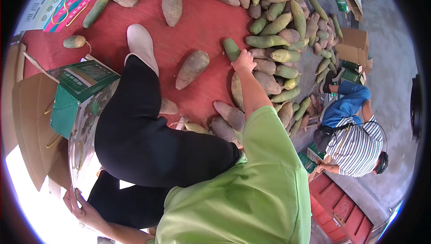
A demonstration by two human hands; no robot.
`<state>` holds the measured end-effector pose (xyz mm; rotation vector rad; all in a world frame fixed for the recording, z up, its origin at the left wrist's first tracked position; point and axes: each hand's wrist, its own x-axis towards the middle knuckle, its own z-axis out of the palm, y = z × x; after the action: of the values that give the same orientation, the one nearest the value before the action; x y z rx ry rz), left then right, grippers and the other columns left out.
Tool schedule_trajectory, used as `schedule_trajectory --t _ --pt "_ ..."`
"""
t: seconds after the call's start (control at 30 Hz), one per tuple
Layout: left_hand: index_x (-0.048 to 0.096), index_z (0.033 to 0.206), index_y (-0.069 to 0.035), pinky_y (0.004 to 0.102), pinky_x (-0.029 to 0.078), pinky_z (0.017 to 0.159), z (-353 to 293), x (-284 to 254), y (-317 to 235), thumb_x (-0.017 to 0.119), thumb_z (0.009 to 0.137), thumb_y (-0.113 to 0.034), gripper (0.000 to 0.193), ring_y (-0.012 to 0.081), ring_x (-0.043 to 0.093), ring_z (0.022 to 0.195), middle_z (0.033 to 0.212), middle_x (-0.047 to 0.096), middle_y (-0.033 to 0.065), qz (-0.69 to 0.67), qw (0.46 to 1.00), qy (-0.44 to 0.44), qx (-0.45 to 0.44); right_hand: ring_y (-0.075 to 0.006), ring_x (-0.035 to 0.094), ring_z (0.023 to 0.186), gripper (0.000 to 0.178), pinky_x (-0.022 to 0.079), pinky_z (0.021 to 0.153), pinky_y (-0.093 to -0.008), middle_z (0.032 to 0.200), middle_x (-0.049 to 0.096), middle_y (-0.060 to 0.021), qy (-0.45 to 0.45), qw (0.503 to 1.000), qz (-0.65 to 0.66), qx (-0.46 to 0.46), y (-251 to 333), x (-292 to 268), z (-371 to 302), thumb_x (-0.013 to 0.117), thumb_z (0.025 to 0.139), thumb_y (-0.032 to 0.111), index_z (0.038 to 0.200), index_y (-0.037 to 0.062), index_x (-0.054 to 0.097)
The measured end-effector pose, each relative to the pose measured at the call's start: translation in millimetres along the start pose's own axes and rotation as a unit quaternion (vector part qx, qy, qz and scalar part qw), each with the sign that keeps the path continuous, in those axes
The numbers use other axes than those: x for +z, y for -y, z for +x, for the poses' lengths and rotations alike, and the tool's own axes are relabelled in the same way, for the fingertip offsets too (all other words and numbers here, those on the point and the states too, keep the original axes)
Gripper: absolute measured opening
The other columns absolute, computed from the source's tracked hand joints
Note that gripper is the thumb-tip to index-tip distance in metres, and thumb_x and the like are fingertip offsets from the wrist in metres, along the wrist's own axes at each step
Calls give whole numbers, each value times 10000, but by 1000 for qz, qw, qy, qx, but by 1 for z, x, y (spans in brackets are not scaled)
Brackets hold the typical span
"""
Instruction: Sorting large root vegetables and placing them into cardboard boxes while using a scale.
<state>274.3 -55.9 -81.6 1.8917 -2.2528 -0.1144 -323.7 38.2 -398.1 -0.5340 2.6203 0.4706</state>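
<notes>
My right hand [244,61] reaches out over the red floor, its fingers wrapped round a thick green radish [231,49] at the near side of a big pile. Down at the lower left, my left hand [85,209] pinches the edge of a green carton [85,80] between thumb and fingers. The carton stands tilted beside my bent knee, with brown flaps spread out; its inside is hidden from me. Large tan root vegetables [192,69] lie loose between my shoe and the pile.
The pile of green and tan roots [287,42] fills the upper middle. A person in a striped shirt [354,147] crouches at the right, hands at another green box [309,161]. Open cardboard boxes [352,46] stand behind the pile. A pink and blue bag [76,1] is at upper left.
</notes>
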Motion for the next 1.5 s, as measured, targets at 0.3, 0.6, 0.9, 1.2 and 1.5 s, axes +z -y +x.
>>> schedule_trajectory --t 0.3,0.6,0.9,1.2,1.5 --pt "665 1025 24 353 458 826 3 -8 -35 567 701 112 350 288 576 922 958 561 151 -44 998 9 -32 -328 583 1056 671 471 884 -432 1115 608 -139 -169 950 162 -207 19 -35 -29 856 595 283 1162 79 563" --pt "703 937 -75 371 483 732 8 -12 -48 652 654 14 302 242 579 839 861 565 43 12 999 -48 -12 -183 601 996 602 494 862 -309 1142 597 -91 -26 700 541 -465 105 -253 -138 739 728 -31 1267 -16 472" --pt "694 941 -115 358 494 752 4 -10 -39 642 656 -50 297 219 583 859 872 569 17 25 998 -58 -2 -221 574 1107 524 409 987 -337 1167 613 -110 82 505 412 -754 198 -401 -359 696 761 -18 1251 -43 512" --pt "681 875 -116 320 475 675 0 -6 -30 610 710 -131 180 182 560 801 813 513 6 21 996 -83 21 -189 619 907 592 502 805 -308 984 640 -129 176 488 81 -851 350 -262 -471 802 620 108 1151 -4 564" --pt "617 747 -109 297 446 599 -3 -7 -30 615 657 -157 102 165 535 767 791 485 2 20 996 -87 25 -339 626 1023 638 504 861 -399 1064 655 -195 77 533 -377 -753 414 -128 -481 864 564 225 1101 -10 611"
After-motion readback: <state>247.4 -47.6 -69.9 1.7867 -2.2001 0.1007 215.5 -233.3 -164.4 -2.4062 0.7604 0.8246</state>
